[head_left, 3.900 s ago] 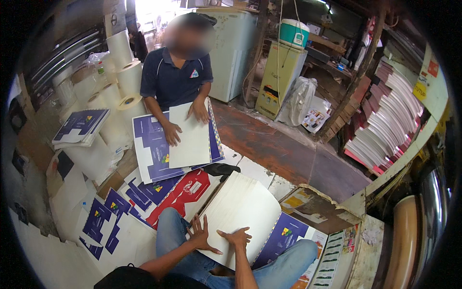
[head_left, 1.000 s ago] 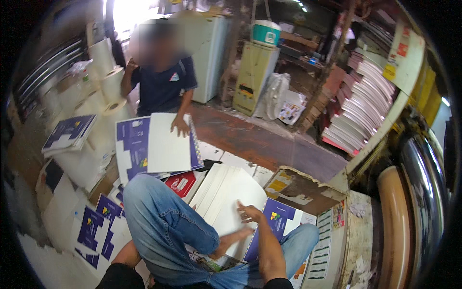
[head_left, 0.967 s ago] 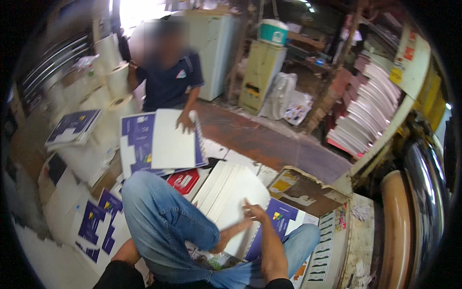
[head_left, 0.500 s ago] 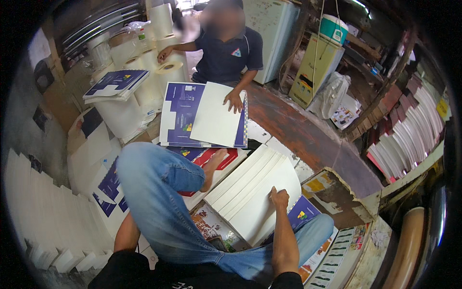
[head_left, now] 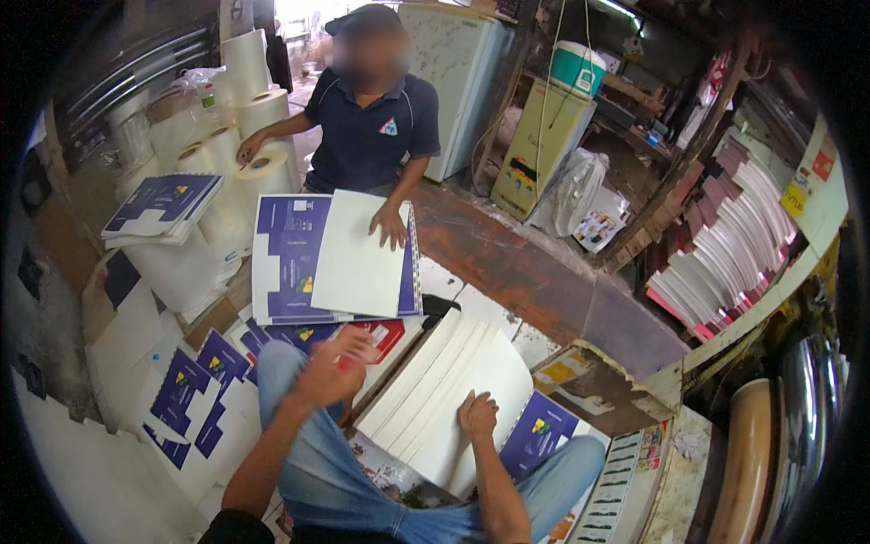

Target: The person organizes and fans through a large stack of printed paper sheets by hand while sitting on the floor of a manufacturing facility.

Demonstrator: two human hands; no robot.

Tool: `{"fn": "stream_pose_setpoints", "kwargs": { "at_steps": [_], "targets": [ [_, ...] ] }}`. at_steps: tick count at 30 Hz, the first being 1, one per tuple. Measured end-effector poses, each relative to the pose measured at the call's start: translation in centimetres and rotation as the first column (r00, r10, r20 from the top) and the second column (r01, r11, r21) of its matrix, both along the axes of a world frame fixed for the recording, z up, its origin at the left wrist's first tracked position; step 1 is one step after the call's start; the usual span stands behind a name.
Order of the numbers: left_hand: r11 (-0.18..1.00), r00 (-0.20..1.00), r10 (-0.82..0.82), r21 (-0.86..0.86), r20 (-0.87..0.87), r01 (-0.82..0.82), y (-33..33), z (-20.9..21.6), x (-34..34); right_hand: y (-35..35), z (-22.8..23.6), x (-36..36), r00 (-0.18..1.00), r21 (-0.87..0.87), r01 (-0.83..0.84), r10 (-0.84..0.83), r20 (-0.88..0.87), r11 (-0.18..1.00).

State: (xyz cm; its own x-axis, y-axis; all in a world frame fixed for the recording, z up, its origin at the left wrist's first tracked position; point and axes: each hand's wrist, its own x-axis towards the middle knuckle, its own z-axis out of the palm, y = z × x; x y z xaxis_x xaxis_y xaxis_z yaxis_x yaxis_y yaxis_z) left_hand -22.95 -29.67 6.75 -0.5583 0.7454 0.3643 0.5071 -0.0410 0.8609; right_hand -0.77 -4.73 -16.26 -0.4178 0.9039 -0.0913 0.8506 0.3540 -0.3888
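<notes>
My left hand point(head_left: 337, 367) is raised over my bent left knee, its fingers smeared by motion; a red patch shows at it, and I cannot make out whether it holds anything. My right hand point(head_left: 478, 417) rests with bent fingers on a thick stack of white sheets point(head_left: 507, 372), fanned in uneven layers between my legs. Across from me, a co-worker's hand point(head_left: 390, 225) lies spread on a white sheet point(head_left: 349, 281). That sheet overlaps a purple-and-white printed sheet point(head_left: 281, 236).
More purple printed sheets point(head_left: 181, 394) lie at left, and one point(head_left: 535, 426) by my right knee. Clear film rolls point(head_left: 270, 163) and a printed pile point(head_left: 163, 204) stand far left. A cardboard box point(head_left: 598, 385) and stacked bundles point(head_left: 725, 245) are at right.
My left hand has come up from beside my left leg to above the knee. My right hand still touches the white stack, its fingers now lower on it. The view has shifted.
</notes>
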Motion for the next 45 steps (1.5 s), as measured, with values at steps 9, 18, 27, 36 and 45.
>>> {"fn": "stream_pose_setpoints", "kwargs": {
  "at_steps": [9, 18, 27, 36, 45],
  "targets": [
    [0.677, 0.683, -0.722, -0.314, -0.11, 0.666, 13.4, -14.4, 5.6, 2.1, 1.0, 2.3, 0.96, -0.148, 0.046, -0.084, -0.267, 0.988],
    [0.729, 0.663, -0.66, -0.514, -0.354, 0.452, 17.7, -16.2, 11.7, 0.9, 20.3, 9.5, 0.686, -0.086, 0.184, -0.191, -0.702, 0.979],
    [0.49, 0.517, -0.8, -0.828, -0.303, 0.273, 18.0, -16.9, 12.7, -20.5, 30.9, 36.0, 0.576, 0.193, 0.814, -0.718, -0.392, 0.548],
    [0.548, 0.564, -0.757, -0.791, -0.33, 0.272, 18.2, -17.1, 11.3, -42.5, 22.4, 50.9, 0.052, -0.017, 0.998, -0.929, -0.367, 0.063],
    [0.54, 0.529, -0.749, -0.83, -0.399, 0.141, 18.3, -19.7, 9.1, -44.3, 19.1, 53.9, -0.06, -0.384, 0.919, -0.932, -0.358, 0.088]
  ]
}}
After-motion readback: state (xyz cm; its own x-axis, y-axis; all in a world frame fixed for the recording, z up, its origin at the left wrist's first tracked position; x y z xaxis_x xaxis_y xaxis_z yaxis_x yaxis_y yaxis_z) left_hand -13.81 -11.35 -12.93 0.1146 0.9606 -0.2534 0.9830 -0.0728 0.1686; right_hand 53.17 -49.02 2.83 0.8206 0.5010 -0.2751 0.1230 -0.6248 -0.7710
